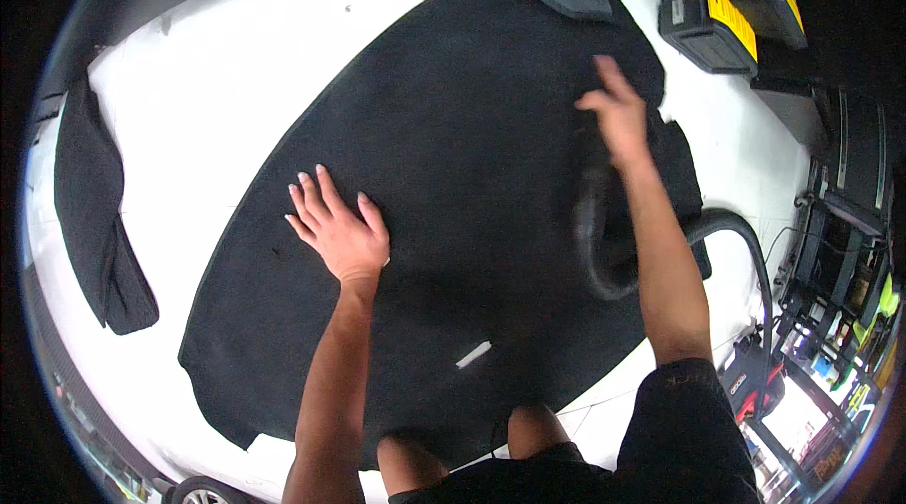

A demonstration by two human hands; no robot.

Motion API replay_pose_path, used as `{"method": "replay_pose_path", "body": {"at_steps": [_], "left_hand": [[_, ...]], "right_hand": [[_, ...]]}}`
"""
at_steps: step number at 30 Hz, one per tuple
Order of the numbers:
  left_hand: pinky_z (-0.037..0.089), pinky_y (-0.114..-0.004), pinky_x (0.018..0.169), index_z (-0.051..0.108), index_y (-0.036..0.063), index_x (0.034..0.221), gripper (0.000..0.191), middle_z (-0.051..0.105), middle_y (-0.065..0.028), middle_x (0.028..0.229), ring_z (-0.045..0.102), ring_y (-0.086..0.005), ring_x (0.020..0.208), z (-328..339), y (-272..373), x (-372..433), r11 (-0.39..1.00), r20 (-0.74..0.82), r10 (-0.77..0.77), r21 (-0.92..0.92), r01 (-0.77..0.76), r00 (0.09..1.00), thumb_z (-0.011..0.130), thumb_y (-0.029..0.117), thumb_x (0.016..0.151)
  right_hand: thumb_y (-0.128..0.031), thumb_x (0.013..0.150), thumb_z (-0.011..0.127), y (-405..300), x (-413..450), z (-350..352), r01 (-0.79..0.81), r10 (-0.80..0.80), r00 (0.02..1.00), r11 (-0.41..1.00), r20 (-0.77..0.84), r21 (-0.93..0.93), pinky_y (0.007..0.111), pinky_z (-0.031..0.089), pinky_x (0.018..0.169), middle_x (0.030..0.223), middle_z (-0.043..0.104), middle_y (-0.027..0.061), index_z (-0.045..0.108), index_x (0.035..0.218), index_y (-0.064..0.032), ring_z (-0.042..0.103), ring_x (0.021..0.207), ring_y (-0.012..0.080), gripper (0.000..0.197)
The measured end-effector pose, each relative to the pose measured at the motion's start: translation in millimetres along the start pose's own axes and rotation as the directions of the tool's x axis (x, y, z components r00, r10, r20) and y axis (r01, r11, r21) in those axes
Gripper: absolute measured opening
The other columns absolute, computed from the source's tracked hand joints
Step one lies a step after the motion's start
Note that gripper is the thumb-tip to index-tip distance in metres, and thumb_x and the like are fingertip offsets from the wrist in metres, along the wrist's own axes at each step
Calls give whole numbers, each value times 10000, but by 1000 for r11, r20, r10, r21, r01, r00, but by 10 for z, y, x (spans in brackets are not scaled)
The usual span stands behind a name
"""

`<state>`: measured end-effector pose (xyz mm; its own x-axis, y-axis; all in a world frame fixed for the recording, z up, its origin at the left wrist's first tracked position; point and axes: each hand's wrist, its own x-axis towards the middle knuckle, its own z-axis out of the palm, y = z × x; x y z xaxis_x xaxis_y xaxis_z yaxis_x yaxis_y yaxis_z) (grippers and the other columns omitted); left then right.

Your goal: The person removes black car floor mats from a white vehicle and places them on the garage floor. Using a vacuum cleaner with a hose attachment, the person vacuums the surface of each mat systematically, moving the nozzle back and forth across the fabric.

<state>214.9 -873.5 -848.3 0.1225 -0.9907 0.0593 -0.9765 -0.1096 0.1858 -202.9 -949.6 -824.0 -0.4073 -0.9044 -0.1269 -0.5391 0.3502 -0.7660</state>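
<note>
A large black carpet sheet (453, 122), with curved sides and a folded-over far edge, lies on the white floor before me. My left hand (347, 231) rests palm down on its left half, fingers spread. Over the right half, my right hand (619, 111) is blurred by motion, its index finger extended. It seems to grip the end of a black corrugated vacuum hose (594, 235), though the dark nozzle hardly shows against the carpet. The hose loops under my forearm and off to the right. A small white strip (473, 354) lies on the carpet near my knees.
A folded black carpet piece (106, 221) lies at the left. Black-and-yellow tool cases (715, 15) stand at the far right. Nearer are a red-and-black shop vacuum (754, 380) and a cluttered rack (842, 235). A car wheel (205, 492) shows at the lower left.
</note>
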Motion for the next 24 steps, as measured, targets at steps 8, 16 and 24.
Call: {"method": "replay_pose_path", "body": {"at_steps": [8,16,24], "left_hand": [[109,-658,1303,346,73,1677,724,329,-226,1719,225,-422,1630,54,94,-2,1000,-28,29,-10,-29,999,498,405,1052],[103,-669,1300,344,82,1681,723,336,-212,1716,215,-413,1636,78,-142,-42,998,-46,21,57,-18,999,504,393,1049],[101,-672,1302,348,80,1679,737,340,-219,1712,209,-418,1636,83,60,-33,999,-42,39,-10,-39,998,503,410,1039]], "right_hand": [[-126,748,783,-24,279,-513,-376,413,911,834,-4,403,352,525,1086,1347,737,190,567,1537,30,714,1208,282,833],[-171,747,811,-883,-602,795,1,-129,757,981,640,196,392,481,1163,1475,670,127,645,1484,-77,626,1365,284,761],[-179,758,825,238,437,-460,-174,180,983,978,-44,118,383,563,1055,1372,718,206,516,1600,-36,730,1168,284,908]]}}
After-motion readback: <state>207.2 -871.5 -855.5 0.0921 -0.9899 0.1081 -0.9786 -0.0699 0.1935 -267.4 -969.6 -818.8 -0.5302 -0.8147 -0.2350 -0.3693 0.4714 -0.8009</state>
